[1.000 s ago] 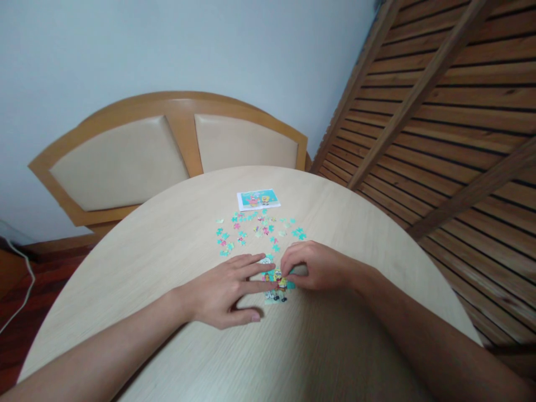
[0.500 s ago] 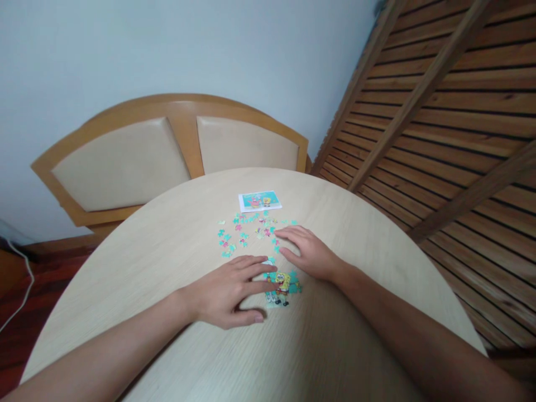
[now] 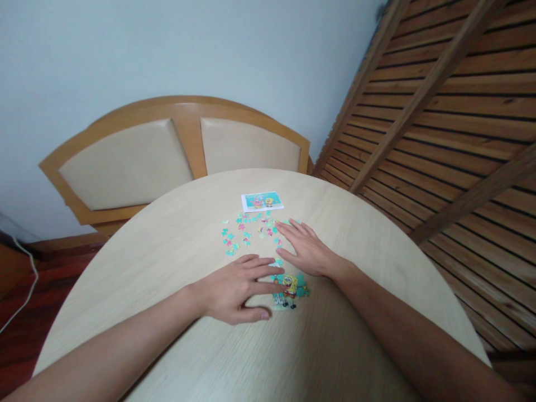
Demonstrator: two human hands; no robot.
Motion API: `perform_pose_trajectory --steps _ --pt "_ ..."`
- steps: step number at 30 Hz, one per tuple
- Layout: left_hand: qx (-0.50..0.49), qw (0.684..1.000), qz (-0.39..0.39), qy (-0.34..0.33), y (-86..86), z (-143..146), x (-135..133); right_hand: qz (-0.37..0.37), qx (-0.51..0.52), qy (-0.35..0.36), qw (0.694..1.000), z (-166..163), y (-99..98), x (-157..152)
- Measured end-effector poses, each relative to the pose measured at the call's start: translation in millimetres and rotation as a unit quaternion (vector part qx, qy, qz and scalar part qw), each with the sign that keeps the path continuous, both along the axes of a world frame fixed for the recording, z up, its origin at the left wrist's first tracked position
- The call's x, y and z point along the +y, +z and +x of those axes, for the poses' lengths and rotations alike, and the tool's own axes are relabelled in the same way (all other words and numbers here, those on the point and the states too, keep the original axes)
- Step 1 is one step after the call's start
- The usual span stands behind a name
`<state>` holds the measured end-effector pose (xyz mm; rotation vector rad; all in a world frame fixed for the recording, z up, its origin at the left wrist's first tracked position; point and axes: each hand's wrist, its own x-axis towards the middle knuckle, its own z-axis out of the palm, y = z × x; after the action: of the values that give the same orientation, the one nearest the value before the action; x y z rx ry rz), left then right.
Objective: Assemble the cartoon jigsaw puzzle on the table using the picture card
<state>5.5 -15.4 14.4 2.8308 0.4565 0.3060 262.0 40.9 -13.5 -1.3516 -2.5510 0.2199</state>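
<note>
A partly joined jigsaw puzzle point(image 3: 290, 286) with a yellow cartoon figure lies on the table in front of me. My left hand point(image 3: 240, 287) rests beside it, fingers spread, the index and middle fingertips reaching over its left side. Farther off, my right hand point(image 3: 307, 248) is stretched over the right edge of the loose puzzle pieces point(image 3: 245, 239), with its fingers apart. Its fingertips are near a few small pieces, and I see nothing gripped. Part of the joined puzzle's left side is hidden under my left fingers.
Behind the loose pieces lies a reference picture card point(image 3: 262, 201) with a pink and a yellow figure. The round wooden table point(image 3: 201, 357) meets a padded bench back point(image 3: 251, 145) at the far side. A slatted wooden screen point(image 3: 452, 123) stands at the right.
My right hand has shifted slightly forward, fingertips now nearer the pieces by the card. My left hand keeps its place by the joined puzzle. The whole view has shifted a little.
</note>
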Motion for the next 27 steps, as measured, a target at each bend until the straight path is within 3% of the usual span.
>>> perform_pose_trajectory --steps 7,11,15,18,22,27 --pt "-0.007 1.000 -0.014 0.023 -4.5 -2.0 3.1 0.010 -0.006 0.035 0.999 2.5 3.9 -0.4" --pt "-0.059 0.990 0.031 0.128 -9.0 -2.5 12.5 0.006 -0.018 0.064 0.998 2.6 7.0 -1.4" --pt "-0.046 0.966 0.073 0.244 -17.3 -7.2 23.6 0.024 -0.008 0.026 0.999 1.3 6.5 -1.8" --pt "-0.043 0.953 0.080 0.288 -22.2 -10.3 28.8 0.041 -0.006 -0.003 0.999 -0.8 6.5 -2.9" --pt "-0.056 0.950 0.073 0.298 -25.2 -11.0 30.7 0.053 -0.003 -0.012 0.999 -2.5 7.8 -4.5" --pt "-0.048 0.967 0.065 0.244 -28.1 -10.6 30.9 0.015 0.005 0.064 0.998 -0.9 8.2 -3.6"
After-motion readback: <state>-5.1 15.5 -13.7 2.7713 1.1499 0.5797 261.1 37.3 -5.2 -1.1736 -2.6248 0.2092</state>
